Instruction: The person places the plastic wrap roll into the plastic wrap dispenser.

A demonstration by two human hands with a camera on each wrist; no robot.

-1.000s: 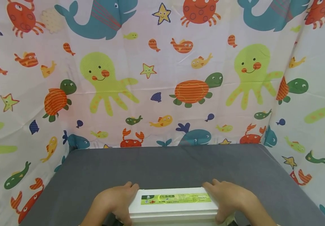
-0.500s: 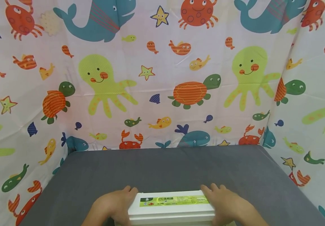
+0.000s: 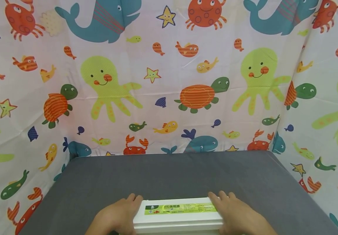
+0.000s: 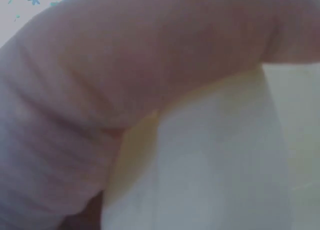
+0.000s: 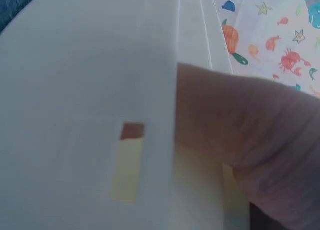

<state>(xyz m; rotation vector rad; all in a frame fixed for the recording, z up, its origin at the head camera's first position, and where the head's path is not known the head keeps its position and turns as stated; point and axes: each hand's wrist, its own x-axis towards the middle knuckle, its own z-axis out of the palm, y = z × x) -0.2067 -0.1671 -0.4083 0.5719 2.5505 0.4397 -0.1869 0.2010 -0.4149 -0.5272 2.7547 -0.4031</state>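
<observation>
A white cling film box [image 3: 177, 218] with a yellow-green label [image 3: 183, 209] lies crosswise at the bottom of the head view, its near part cut off by the frame. At its left end, my left hand [image 3: 120, 213] grips it, fingertips on the far top edge and thumb at the near side. My right hand [image 3: 236, 215] holds the opposite end in much the same way. Close up in the left wrist view, a finger [image 4: 165, 50] bends over the pale box end [image 4: 215, 160]. The right wrist view has the thumb side of the hand [image 5: 235, 115] against the white box [image 5: 90, 90].
A dark grey cloth-covered table [image 3: 169, 176] stretches beyond the box. White curtains [image 3: 157, 114] printed with sea animals rise at its back and on both sides.
Between the first two frames the box and hands sit slightly lower and further left in view, along with a small shift of the backdrop. Both hands keep their hold.
</observation>
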